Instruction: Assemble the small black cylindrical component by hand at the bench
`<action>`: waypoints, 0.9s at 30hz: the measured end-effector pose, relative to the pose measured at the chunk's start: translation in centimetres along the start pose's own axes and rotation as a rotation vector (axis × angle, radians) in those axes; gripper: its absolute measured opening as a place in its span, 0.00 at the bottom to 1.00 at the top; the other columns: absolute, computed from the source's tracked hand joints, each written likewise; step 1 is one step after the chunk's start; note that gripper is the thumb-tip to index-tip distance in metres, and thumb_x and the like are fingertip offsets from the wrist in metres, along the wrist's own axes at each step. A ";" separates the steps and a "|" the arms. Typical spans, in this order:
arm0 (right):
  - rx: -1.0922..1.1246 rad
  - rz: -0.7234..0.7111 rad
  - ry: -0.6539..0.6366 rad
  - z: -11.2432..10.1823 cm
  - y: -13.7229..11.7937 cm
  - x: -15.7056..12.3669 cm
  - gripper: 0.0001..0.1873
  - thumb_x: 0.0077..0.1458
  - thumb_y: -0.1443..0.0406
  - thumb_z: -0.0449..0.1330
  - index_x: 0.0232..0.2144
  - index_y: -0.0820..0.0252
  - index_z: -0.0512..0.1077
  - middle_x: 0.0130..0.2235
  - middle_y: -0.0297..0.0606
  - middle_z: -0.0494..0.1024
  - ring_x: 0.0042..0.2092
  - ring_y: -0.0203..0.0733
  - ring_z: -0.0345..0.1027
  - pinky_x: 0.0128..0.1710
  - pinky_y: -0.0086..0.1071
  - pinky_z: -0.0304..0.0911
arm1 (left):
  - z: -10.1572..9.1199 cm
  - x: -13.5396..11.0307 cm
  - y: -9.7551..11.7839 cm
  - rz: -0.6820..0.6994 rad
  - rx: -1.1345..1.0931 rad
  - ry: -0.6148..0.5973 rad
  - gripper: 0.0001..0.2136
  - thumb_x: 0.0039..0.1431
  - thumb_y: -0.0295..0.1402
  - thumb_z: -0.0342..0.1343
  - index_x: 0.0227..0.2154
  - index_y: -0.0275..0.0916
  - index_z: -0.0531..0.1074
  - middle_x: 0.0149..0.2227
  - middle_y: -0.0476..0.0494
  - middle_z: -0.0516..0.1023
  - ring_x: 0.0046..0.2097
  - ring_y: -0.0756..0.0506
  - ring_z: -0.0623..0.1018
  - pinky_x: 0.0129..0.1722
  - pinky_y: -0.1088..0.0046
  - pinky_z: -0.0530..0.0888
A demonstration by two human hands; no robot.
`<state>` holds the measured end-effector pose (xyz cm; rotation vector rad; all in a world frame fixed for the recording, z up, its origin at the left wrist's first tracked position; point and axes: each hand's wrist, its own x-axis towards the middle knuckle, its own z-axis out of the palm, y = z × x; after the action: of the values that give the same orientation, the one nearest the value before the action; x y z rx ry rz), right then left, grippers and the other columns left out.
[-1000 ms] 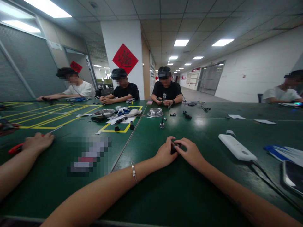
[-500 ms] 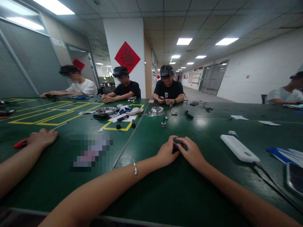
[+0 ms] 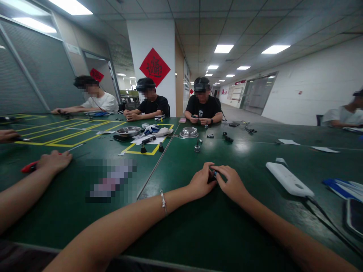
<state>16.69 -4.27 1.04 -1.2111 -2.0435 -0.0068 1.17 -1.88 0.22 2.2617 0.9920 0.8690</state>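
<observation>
My left hand (image 3: 202, 181) and my right hand (image 3: 231, 182) meet just above the green table (image 3: 176, 226), fingertips nearly touching. Both sets of fingers are closed around a small dark thing (image 3: 211, 175) with a bluish spot. Most of it is hidden by the fingers, so its kind cannot be made out. A silver bracelet (image 3: 162, 200) circles my left wrist. Beyond my hands stands a small metal part (image 3: 197, 148).
At the left, a co-worker's hand (image 3: 55, 160) rests by a red-handled tool (image 3: 29, 167). A blurred-out flat object (image 3: 112, 183) lies nearer. A white power bank-like device (image 3: 289, 179) with a cable is at the right. Metal bowl (image 3: 129, 131) and metal lid (image 3: 189, 132) stand farther back.
The view has shifted slightly. My hands stay together, with the right fingers a little changed around the small thing. At the far left, another person's hand has come further into view.
</observation>
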 end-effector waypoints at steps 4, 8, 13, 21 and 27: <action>-0.054 0.010 -0.010 -0.1 0.1 0.1 0.13 0.56 0.65 0.51 0.41 0.56 0.74 0.34 0.38 0.74 0.37 0.42 0.66 0.38 0.36 0.59 | 0.1 0.0 -0.3 0.019 -0.027 0.017 0.28 0.49 0.26 0.55 0.53 0.39 0.51 0.39 0.44 0.71 0.39 0.45 0.74 0.42 0.65 0.72; -0.095 0.054 -0.031 -0.1 0.1 0.1 0.13 0.55 0.61 0.53 0.40 0.57 0.73 0.33 0.38 0.73 0.37 0.43 0.65 0.38 0.36 0.58 | 0.2 0.1 -0.5 0.024 -0.031 0.021 0.28 0.50 0.26 0.55 0.53 0.39 0.51 0.39 0.43 0.72 0.41 0.44 0.75 0.43 0.64 0.71; -0.094 0.064 0.041 0.2 -0.1 -0.2 0.18 0.60 0.58 0.47 0.47 0.57 0.69 0.40 0.41 0.71 0.43 0.45 0.62 0.42 0.39 0.58 | 0.0 0.0 -0.1 0.027 -0.036 0.015 0.32 0.50 0.27 0.55 0.57 0.38 0.47 0.41 0.41 0.72 0.42 0.44 0.74 0.43 0.63 0.71; -0.009 0.169 0.237 0.3 0.1 -0.4 0.20 0.63 0.59 0.39 0.52 0.55 0.61 0.46 0.44 0.66 0.49 0.47 0.57 0.50 0.44 0.53 | -0.5 -0.4 1.0 0.055 0.214 0.120 0.31 0.50 0.33 0.58 0.57 0.45 0.53 0.49 0.45 0.72 0.58 0.38 0.60 0.56 0.54 0.58; -0.017 0.192 0.241 0.4 0.2 -0.4 0.21 0.63 0.58 0.38 0.49 0.57 0.63 0.44 0.44 0.66 0.48 0.47 0.57 0.51 0.45 0.52 | -2.2 0.5 0.0 -0.064 0.444 0.128 0.09 0.54 0.33 0.54 0.39 0.44 0.71 0.44 0.46 0.75 0.58 0.38 0.60 0.56 0.54 0.56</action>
<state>16.73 -4.32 0.44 -1.3447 -1.7180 -0.0744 -0.18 -1.05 1.80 2.5403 1.4256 0.8374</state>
